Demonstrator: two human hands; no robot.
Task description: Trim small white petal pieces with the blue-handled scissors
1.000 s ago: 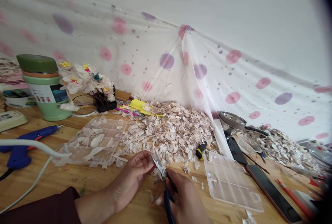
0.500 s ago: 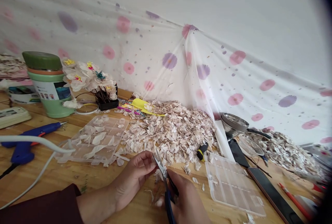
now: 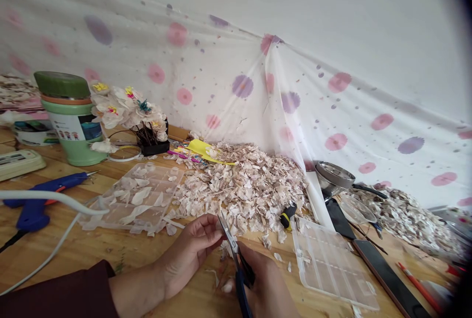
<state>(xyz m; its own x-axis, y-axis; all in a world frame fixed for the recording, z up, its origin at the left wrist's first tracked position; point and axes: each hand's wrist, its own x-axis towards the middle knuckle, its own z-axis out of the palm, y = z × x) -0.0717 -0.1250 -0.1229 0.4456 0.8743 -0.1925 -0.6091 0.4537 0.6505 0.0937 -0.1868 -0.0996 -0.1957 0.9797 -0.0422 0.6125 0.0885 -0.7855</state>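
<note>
My right hand [image 3: 267, 283] is closed around the dark blue handles of a pair of scissors [image 3: 232, 243], whose narrow blades point up and away. Beside the blade tips, my left hand [image 3: 197, 246] has its thumb and fingers pinched together; whatever lies between them is too small to name. Just beyond both hands spreads a big heap of pale, petal-like flakes [image 3: 247, 185]. A clear divided tray [image 3: 169, 178] with larger pale pieces lies to the left, and another clear compartment tray [image 3: 332, 264] is at the right.
A blue glue gun [image 3: 35, 210] and white cable [image 3: 55, 201] lie at left, near a green tub [image 3: 79, 136] and pale flowers in a black pot [image 3: 153, 148]. At right are a black-yellow tool [image 3: 286, 216], a metal pan [image 3: 334, 175] and a phone [image 3: 391, 278].
The view has shifted very slightly. The scissor blades look a little closer together, while both hands stay in nearly the same place.
</note>
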